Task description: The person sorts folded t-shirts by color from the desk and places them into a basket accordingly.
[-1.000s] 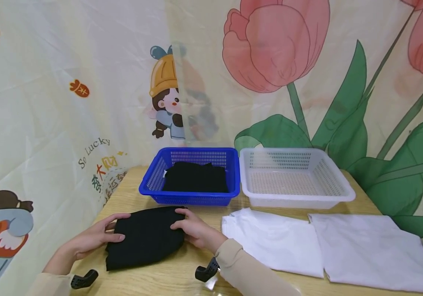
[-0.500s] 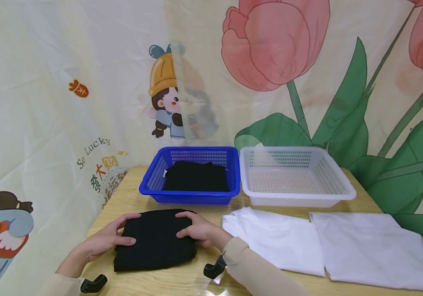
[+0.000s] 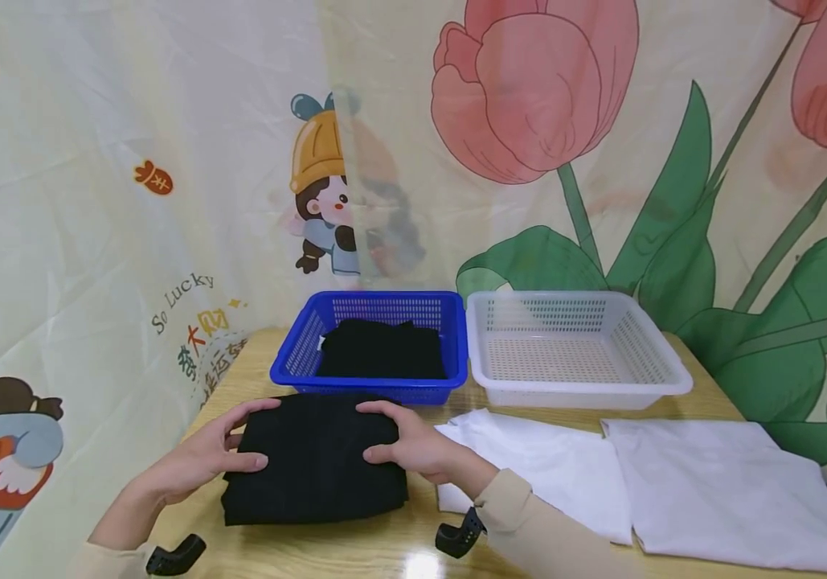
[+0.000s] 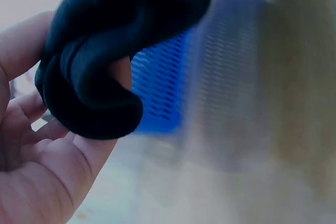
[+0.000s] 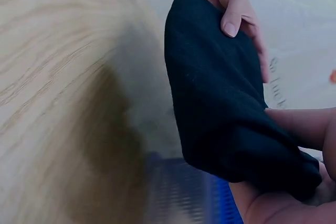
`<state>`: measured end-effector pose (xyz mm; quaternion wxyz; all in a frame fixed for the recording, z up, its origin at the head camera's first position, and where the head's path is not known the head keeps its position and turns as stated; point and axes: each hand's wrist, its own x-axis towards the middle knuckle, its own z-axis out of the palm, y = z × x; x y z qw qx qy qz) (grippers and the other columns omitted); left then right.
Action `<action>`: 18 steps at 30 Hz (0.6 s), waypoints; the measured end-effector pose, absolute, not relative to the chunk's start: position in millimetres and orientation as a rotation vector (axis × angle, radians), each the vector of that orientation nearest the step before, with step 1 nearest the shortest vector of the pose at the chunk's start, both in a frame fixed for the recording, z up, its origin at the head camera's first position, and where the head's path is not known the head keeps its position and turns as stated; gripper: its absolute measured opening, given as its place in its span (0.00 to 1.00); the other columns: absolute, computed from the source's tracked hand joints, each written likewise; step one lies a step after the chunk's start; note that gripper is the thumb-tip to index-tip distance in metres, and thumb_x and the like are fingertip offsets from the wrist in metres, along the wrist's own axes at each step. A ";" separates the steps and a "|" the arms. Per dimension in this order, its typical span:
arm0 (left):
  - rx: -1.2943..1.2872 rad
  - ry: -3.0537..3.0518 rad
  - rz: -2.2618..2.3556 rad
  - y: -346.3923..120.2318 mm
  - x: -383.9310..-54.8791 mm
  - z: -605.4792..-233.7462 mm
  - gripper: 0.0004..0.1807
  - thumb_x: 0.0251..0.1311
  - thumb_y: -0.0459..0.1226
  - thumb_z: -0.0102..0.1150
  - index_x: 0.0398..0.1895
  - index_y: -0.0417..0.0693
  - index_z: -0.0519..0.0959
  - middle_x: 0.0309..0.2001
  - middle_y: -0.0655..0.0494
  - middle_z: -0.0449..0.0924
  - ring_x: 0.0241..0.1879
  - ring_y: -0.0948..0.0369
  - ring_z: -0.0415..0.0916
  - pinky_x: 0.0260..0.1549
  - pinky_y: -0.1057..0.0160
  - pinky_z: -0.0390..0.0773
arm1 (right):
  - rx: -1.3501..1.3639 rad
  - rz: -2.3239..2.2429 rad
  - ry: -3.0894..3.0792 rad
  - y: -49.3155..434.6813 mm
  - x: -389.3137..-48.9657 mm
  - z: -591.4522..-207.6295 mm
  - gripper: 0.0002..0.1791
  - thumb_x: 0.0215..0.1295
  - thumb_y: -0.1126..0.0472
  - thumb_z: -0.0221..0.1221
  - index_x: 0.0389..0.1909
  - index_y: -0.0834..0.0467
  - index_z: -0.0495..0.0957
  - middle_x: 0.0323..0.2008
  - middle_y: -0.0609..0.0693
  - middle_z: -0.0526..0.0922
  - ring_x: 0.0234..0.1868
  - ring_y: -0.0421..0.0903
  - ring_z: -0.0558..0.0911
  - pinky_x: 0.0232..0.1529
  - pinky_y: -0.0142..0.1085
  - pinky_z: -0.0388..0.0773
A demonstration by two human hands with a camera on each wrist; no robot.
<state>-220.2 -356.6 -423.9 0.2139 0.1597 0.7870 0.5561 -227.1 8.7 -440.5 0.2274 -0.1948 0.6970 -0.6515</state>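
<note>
Bench [image 3: 348, 555] rear: left basket [image 3: 427, 395], containing cloth [image 3: 380, 350]; right basket [image 3: 579, 396] alongside. Front: folded garment [image 3: 319, 470] between hands [image 3: 199, 458] [image 3: 423, 442]; two garments [image 3: 550, 474] [image 3: 724, 486] rightward

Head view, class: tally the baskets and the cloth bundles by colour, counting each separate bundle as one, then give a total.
Blue baskets: 1, the blue basket
White baskets: 1, the white basket
Black bundles: 2, the held black bundle and the basket's black bundle
White bundles: 2, the nearer-the-middle white bundle and the far-right white bundle
Total: 6
</note>
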 end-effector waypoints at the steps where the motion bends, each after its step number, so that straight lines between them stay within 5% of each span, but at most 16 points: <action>1: 0.458 2.189 1.542 -353.9 -219.3 -415.8 0.45 0.71 0.33 0.66 0.85 0.51 0.52 0.76 0.30 0.60 0.67 0.43 0.76 0.54 0.51 0.85 | -0.549 -1.806 1.901 12.5 -226.7 -435.1 0.35 0.69 0.71 0.67 0.74 0.47 0.72 0.62 0.53 0.81 0.56 0.49 0.84 0.61 0.45 0.82; 8: 0.552 2.229 1.571 -335.8 -224.9 -374.7 0.45 0.71 0.30 0.66 0.85 0.55 0.53 0.76 0.36 0.61 0.63 0.55 0.80 0.54 0.51 0.85 | -0.599 -1.794 1.954 38.9 -233.3 -401.5 0.36 0.71 0.67 0.68 0.76 0.43 0.70 0.73 0.54 0.71 0.61 0.50 0.83 0.62 0.45 0.82; 12: 0.559 2.241 1.621 -319.4 -241.5 -365.1 0.46 0.70 0.31 0.68 0.85 0.58 0.54 0.76 0.43 0.61 0.66 0.52 0.78 0.56 0.50 0.84 | -0.586 -1.809 2.021 49.7 -244.9 -390.3 0.38 0.69 0.65 0.71 0.77 0.43 0.70 0.72 0.55 0.71 0.60 0.50 0.83 0.61 0.45 0.82; 18: 0.524 2.321 1.638 -294.8 -275.2 -359.0 0.47 0.68 0.37 0.72 0.84 0.61 0.57 0.84 0.43 0.47 0.82 0.35 0.47 0.70 0.33 0.67 | -0.525 -1.850 2.077 63.0 -269.3 -382.5 0.42 0.66 0.64 0.73 0.78 0.43 0.68 0.62 0.58 0.83 0.54 0.52 0.88 0.54 0.46 0.86</action>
